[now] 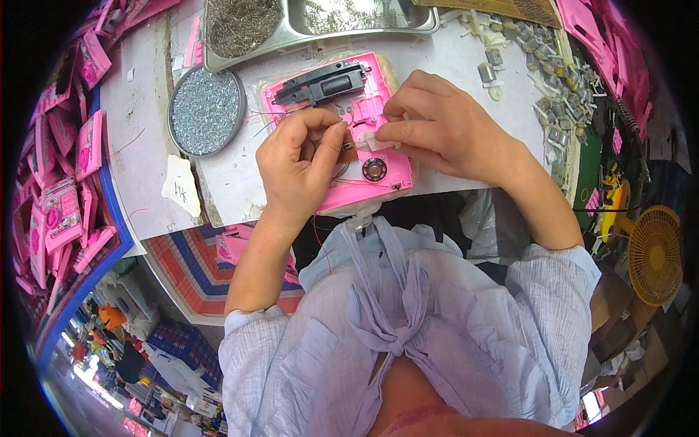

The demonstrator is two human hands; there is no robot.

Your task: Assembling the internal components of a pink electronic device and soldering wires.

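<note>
Mid-frame, the pink shell (357, 192) lies open side up near the counter's (234, 188) lower edge, presumably for easy reach. The left hand (306, 156) curls over it, grip hidden; the right hand (444, 125) seemingly pinches a white piece (366, 142). Bare counter opens leftward, below the metal dish (205, 109).

tabletop (233, 173): white, stained | far side: two-compartment metal tray (291, 30) of small metal parts, cardboard (502, 7) | left: round dish (207, 156) of screws (207, 109), torn paper scrap (181, 186) | near middle: pink plastic casing (364, 191) on pale pad (391, 73) | right: heaped small motors (557, 120)
</note>
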